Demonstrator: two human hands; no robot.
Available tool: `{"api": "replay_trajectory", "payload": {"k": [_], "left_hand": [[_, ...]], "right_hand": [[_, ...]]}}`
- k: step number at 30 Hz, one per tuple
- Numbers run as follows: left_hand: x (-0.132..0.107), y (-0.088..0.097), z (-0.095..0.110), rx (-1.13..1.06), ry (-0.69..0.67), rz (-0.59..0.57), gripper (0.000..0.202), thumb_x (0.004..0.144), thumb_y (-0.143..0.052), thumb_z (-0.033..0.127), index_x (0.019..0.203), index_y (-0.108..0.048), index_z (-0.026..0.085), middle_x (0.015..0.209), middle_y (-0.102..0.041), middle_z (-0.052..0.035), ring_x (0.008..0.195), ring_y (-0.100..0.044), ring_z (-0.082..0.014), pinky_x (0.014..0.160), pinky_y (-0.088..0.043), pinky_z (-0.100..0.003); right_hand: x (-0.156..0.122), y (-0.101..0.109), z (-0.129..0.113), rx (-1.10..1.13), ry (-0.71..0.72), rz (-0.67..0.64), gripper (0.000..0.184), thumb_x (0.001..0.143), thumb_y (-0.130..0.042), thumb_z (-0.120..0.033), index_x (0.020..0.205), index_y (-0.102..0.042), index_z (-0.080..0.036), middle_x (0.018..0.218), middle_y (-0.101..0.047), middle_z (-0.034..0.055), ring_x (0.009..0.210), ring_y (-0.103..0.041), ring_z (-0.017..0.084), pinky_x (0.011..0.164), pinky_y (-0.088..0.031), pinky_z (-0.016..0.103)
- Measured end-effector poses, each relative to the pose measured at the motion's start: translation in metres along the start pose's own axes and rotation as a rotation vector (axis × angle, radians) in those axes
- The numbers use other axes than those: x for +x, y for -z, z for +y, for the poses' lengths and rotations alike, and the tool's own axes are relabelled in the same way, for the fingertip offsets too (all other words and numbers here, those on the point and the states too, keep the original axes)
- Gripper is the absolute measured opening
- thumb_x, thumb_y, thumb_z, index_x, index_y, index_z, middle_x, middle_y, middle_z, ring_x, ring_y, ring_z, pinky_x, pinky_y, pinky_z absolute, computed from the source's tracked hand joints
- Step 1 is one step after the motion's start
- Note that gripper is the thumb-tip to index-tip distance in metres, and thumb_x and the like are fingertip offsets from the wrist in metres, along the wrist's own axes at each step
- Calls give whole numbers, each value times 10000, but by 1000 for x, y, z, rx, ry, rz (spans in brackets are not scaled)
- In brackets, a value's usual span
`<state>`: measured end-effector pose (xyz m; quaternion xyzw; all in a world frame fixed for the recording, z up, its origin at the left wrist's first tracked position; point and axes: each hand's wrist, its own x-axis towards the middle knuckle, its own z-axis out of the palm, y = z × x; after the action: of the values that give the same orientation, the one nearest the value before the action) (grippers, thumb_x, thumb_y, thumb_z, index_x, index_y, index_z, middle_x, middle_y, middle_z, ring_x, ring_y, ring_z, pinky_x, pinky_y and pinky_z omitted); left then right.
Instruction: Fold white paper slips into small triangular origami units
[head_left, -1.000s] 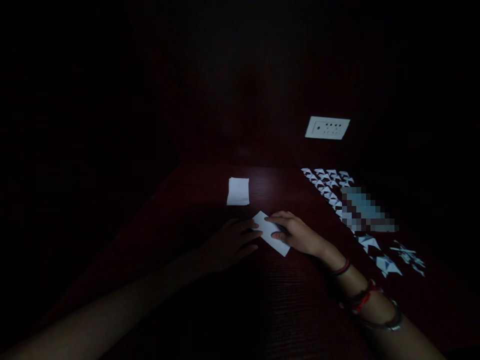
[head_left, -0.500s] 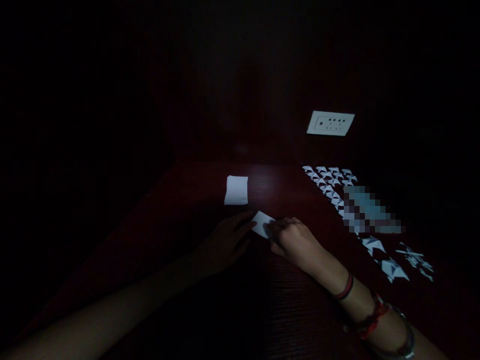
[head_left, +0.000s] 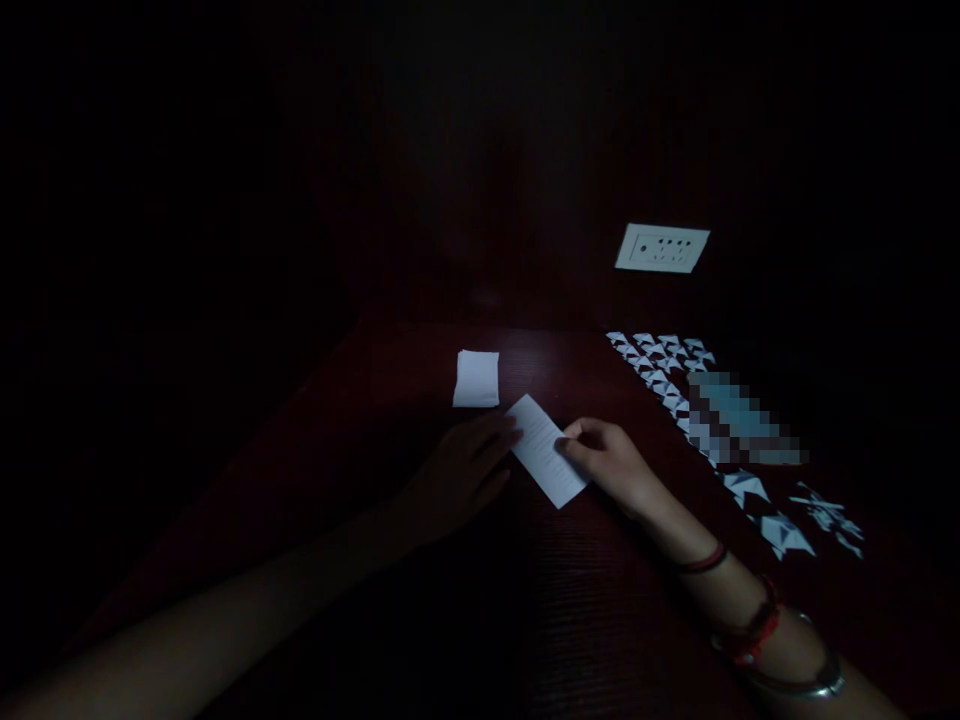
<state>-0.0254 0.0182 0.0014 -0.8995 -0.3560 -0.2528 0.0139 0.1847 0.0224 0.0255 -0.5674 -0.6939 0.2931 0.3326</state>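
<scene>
A white slip of paper (head_left: 546, 452) lies slanted on the dark red table (head_left: 570, 600) between my hands. My left hand (head_left: 459, 474) rests flat with its fingers stretched out, the tips touching the paper's left edge. My right hand (head_left: 609, 464) has its fingers curled and pressed on the paper's right edge. Bracelets circle my right wrist.
A small stack of white paper (head_left: 476, 379) lies just beyond my hands. Several folded paper pieces (head_left: 660, 362) are lined up along the right side, with more (head_left: 780, 530) nearer me. A white wall socket (head_left: 661, 248) sits behind. The room is very dark.
The paper has opened out longer after being mostly covered by my right hand. My right hand has slid back to the right edge; my left hand stayed beside the paper.
</scene>
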Motion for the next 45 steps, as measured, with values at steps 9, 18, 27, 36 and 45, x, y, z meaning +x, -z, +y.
{"api": "replay_trajectory", "payload": {"k": [9, 18, 27, 36, 45], "left_hand": [[-3, -12, -8, -6, -87, -197, 319, 883, -341, 252, 1197, -396, 265, 1239, -424, 17, 1157, -327, -162, 951, -270, -368], [-5, -12, -7, 39, -84, -145, 317, 868, -376, 264, 1182, -415, 236, 1155, -468, -29, 1083, -391, -178, 941, -269, -396], [-3, -15, -6, 22, -72, -131, 298, 846, -403, 258, 1138, -434, 207, 1175, -453, -38, 1085, -385, -195, 928, -297, -384], [-4, -17, -8, 12, -89, -96, 306, 839, -419, 228, 1144, -441, 200, 1171, -460, -36, 1120, -362, -186, 947, -292, -377], [-4, -17, -9, 25, -90, -117, 319, 842, -411, 226, 1160, -430, 208, 1177, -456, -36, 1110, -372, -188, 939, -303, -384]], "right_hand": [[9, 2, 14, -203, 97, -169, 247, 619, -585, -137, 861, -623, -170, 766, -587, 6, 674, -532, 117, 633, -406, 222], [20, -2, 20, 151, -66, -117, 381, 564, -629, -100, 943, -615, -130, 890, -611, 48, 797, -553, 154, 754, -422, 282], [14, 9, 1, 707, -376, -198, 438, 594, -642, -128, 1023, -551, -132, 879, -622, 67, 750, -576, 117, 686, -444, 231], [22, -7, 22, 307, -94, -13, 551, 545, -624, -58, 1085, -532, -120, 828, -587, 36, 648, -532, 97, 625, -456, 227], [18, -2, 21, -48, 168, -68, 279, 642, -555, -76, 896, -630, -162, 726, -612, -6, 665, -559, 107, 659, -444, 228]]}}
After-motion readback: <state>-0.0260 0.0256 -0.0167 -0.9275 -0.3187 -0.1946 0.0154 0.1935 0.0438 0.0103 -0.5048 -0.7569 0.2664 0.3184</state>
